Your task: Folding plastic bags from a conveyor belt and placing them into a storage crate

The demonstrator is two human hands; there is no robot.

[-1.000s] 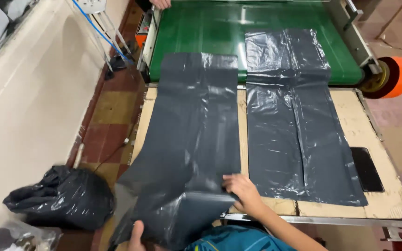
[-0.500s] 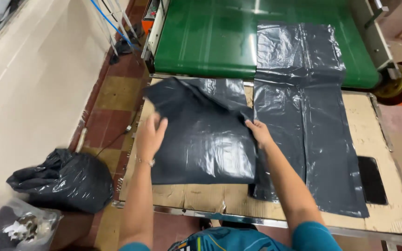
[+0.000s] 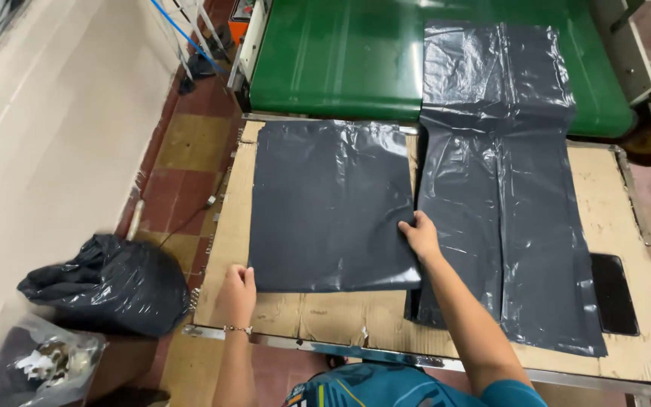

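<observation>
My left hand (image 3: 236,292) lies flat and released on the near left corner of the folded dark bag (image 3: 331,205); my right hand (image 3: 420,237) is spread open on its right edge, fingers pressing the film down, gripping nothing. The bag lies straight ahead of me between the two hands, its longer side running away from me toward the green belt (image 3: 340,56). The right hand sits further up the bag, the left at its near edge. The film is thin, dark grey plastic, matte where flattened, with fine creases near the far edge. Under it the counter (image 3: 612,226) is topped with worn brown cardboard inside a metal rim. Just beside my right hand a longer unfolded bag (image 3: 506,188) of glossier, wrinkled film stretches from the belt down toward me. On the tiled floor to my left sits a stuffed black sack (image 3: 107,283).
</observation>
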